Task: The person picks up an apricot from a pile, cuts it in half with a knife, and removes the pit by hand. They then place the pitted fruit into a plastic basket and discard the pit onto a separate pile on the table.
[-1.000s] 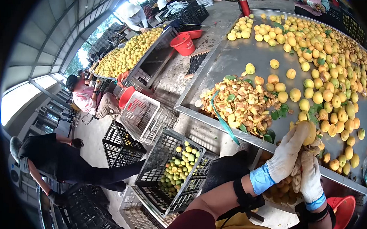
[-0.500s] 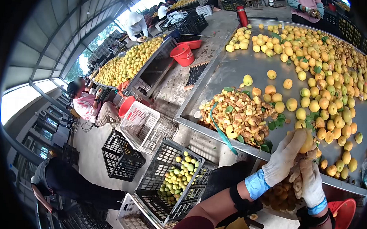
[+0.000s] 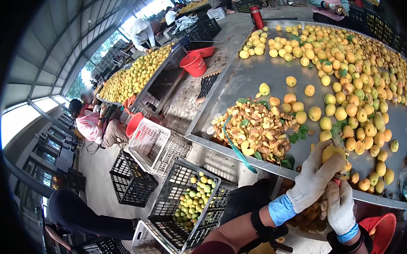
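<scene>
My left hand [image 3: 315,175], in a white glove with a blue cuff, is closed on a yellow fruit [image 3: 333,154] over the near edge of the metal table [image 3: 278,85]. My right hand [image 3: 341,205], gloved the same way, is just below it, its fingers curled round a small tool whose red part [image 3: 336,180] shows between the hands. Most of that tool is hidden by the glove. Left of my hands lies a heap of small cut fruit pieces [image 3: 258,129] with a green strip [image 3: 234,149] across it. Whole yellow fruits [image 3: 367,129] spread over the table's right side.
A black crate [image 3: 163,216] holds green-yellow fruit. White crates [image 3: 148,140] and another black crate [image 3: 130,183] stand on the floor. Red buckets [image 3: 193,64] are at upper left and lower right. Several people sit or bend nearby, one in dark trousers [image 3: 88,215] at lower left.
The view has shifted slightly, so the table and crates sit further left. My left hand and the fruit have turned a little, and the red part now shows. The person at lower left has moved.
</scene>
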The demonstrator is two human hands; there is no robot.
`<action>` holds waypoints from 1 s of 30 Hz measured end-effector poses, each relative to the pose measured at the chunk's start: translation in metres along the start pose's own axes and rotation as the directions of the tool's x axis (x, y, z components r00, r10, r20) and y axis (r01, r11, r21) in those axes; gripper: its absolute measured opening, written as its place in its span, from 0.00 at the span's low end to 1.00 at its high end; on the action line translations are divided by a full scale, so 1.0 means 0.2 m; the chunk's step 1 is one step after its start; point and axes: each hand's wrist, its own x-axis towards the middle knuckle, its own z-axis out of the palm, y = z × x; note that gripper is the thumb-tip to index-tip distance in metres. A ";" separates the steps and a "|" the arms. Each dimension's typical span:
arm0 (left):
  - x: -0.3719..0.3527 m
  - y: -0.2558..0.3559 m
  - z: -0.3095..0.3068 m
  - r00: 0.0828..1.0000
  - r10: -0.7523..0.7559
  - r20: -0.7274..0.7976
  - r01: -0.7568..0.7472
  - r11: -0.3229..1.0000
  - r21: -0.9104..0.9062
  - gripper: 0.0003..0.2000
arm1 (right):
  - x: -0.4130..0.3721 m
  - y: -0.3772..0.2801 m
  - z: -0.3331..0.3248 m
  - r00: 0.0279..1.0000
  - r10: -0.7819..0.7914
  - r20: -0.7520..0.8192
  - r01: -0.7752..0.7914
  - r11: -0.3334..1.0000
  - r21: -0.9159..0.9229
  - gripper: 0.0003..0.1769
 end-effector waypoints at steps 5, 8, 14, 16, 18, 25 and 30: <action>0.02 -0.08 -0.01 0.999 -0.046 0.008 0.047 0.954 -0.296 0.24 | 0.05 0.05 0.00 0.999 -0.035 -0.028 0.034 0.998 -0.046 0.13; 0.02 -0.04 -0.01 0.997 -0.051 0.061 0.063 0.972 -0.225 0.24 | 0.02 -0.03 0.00 0.999 0.029 -0.026 -0.029 1.000 0.006 0.13; 0.00 -0.10 0.00 0.989 -0.124 0.082 0.148 0.864 -0.480 0.37 | 0.03 0.08 0.04 0.975 -0.192 -0.113 0.153 0.947 -0.282 0.15; 0.00 -0.09 0.02 0.983 -0.175 0.057 0.176 0.803 -0.569 0.38 | 0.06 0.10 0.02 0.942 -0.332 -0.055 0.290 0.883 -0.369 0.15; 0.01 -0.07 0.02 0.979 -0.178 0.094 0.200 0.789 -0.581 0.35 | 0.06 0.06 -0.01 0.956 -0.293 -0.025 0.258 0.876 -0.407 0.16; 0.06 -0.01 -0.02 0.997 -0.018 0.073 0.023 0.997 -0.071 0.38 | 0.01 -0.05 -0.12 0.986 -0.147 0.075 0.164 0.916 -0.366 0.20; 0.05 -0.15 0.00 0.971 -0.190 0.148 0.240 0.814 -0.529 0.36 | 0.09 0.09 -0.06 0.970 -0.242 0.009 0.207 0.807 -0.554 0.25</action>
